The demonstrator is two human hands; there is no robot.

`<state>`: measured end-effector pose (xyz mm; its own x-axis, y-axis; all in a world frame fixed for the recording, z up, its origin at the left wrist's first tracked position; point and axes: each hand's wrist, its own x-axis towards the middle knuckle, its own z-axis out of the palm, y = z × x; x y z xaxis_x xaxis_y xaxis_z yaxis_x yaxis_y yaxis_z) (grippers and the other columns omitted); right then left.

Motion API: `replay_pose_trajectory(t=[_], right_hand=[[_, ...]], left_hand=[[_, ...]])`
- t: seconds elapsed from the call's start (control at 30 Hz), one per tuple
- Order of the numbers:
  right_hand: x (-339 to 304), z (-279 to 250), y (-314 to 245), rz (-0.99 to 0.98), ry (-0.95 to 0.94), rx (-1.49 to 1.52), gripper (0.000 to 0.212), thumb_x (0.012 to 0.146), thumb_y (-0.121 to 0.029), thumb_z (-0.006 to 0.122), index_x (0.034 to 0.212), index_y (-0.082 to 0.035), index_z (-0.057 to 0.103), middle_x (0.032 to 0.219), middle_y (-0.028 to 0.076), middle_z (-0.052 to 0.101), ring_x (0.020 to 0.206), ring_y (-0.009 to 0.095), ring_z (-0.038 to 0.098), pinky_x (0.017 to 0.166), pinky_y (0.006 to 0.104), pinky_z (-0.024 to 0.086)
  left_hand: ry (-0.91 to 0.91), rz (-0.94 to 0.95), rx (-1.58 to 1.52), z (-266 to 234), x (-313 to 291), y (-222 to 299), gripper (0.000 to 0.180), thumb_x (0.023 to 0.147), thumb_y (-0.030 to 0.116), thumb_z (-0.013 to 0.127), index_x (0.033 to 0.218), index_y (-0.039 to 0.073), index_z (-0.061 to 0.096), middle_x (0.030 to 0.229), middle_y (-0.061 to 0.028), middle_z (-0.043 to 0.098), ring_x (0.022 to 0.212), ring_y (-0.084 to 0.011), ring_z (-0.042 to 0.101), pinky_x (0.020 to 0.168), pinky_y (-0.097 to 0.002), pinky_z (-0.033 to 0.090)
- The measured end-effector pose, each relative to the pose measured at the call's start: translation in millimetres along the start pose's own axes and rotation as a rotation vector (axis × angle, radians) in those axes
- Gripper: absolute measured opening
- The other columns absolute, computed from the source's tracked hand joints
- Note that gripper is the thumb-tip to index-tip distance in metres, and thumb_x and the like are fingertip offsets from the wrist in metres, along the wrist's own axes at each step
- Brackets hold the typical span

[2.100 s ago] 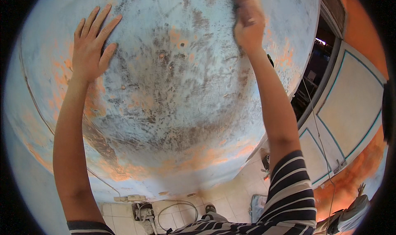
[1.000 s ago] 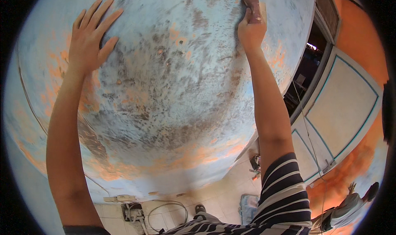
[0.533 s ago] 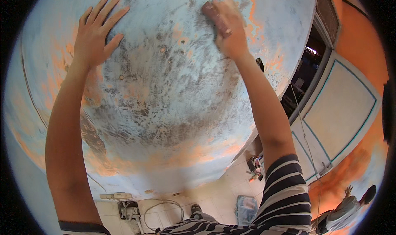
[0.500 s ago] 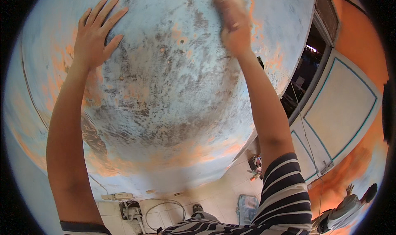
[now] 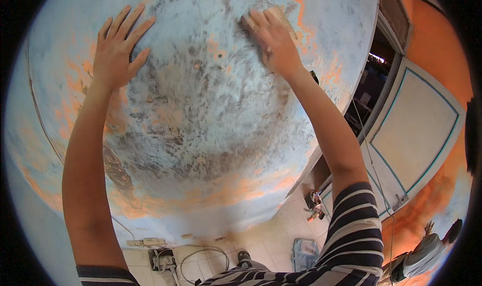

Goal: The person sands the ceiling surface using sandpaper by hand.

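1. At ten o'clock, the left hand point(image 5: 118, 55) lies flat on the wall point(image 5: 201, 103), fingers spread and released, holding nothing. The wide splay looks meant to brace the body and spread the weight.
2. Between twelve and one o'clock, the right hand point(image 5: 272, 42) grasps a folded sheet point(image 5: 282, 21), probably sandpaper, its fingers bent over it. A pale flap shows toward two o'clock of the knuckles and a brown edge toward ten; the grip seems chosen to keep the sheet flat to the wall.
3. Around the centre, the blue paint carries dark smears and orange patches. Both arms reach upward on either side of this area, which leaves it in plain sight between them.
4. Near nine o'clock, a thin cord point(image 5: 32, 88) runs down the wall, outside the left arm and apart from both hands.
5. At three o'clock stands a pale door point(image 5: 422, 120) with blue trim, well apart from the hands; at four o'clock, another person point(image 5: 424, 258) has a hand raised.
6. At seven o'clock, a small machine point(image 5: 163, 261) sits on the tiled floor point(image 5: 273, 241), perhaps kept low to stay out of the arms' way.
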<state>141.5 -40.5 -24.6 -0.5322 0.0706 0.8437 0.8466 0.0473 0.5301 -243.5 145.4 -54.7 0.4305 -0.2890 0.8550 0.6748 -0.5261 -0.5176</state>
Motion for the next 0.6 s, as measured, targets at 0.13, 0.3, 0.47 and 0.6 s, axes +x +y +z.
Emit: replay_pose_trajectory(t=[0.13,0.3,0.47,0.6], right_hand=[[4.4,-28.9,36.6,0.225,-0.080,0.178,0.060,0.088,0.006,0.054,0.143,-0.018,0.057,0.142,0.013,0.060,0.133,0.036,0.054,0.110,0.0482,0.043],[-5.6,-6.9,-8.3,-0.083,-0.077,-0.049,0.051,0.084,0.009,0.055,0.133,-0.006,0.058,0.126,0.019,0.061,0.122,0.039,0.055,0.104,0.0443,0.046],[-1.9,-14.3,31.8,0.328,0.129,0.263,0.058,0.080,0.011,0.056,0.135,-0.008,0.057,0.130,0.018,0.057,0.124,0.039,0.052,0.107,0.0475,0.043],[-3.4,-7.8,-10.3,0.031,-0.057,0.036,0.060,0.080,0.011,0.056,0.138,-0.008,0.056,0.134,0.019,0.057,0.126,0.041,0.053,0.107,0.0488,0.043]], left_hand=[[0.033,0.020,-0.027,5.2,7.1,4.0,0.056,0.099,0.036,0.061,0.153,0.032,0.049,0.167,0.0020,0.033,0.154,-0.0262,0.029,0.123,-0.0535,0.023],[0.011,0.027,0.004,1.1,0.2,-4.3,0.055,0.100,0.037,0.060,0.154,0.032,0.048,0.168,0.0018,0.033,0.154,-0.0269,0.029,0.123,-0.0541,0.023],[0.041,0.027,-0.043,7.3,4.4,3.2,0.056,0.100,0.037,0.060,0.154,0.032,0.047,0.168,0.0013,0.032,0.155,-0.0269,0.028,0.124,-0.0543,0.023],[0.017,0.029,-0.016,5.0,0.0,-2.6,0.056,0.100,0.037,0.060,0.154,0.032,0.048,0.168,0.0008,0.033,0.155,-0.0269,0.028,0.124,-0.0542,0.022]])
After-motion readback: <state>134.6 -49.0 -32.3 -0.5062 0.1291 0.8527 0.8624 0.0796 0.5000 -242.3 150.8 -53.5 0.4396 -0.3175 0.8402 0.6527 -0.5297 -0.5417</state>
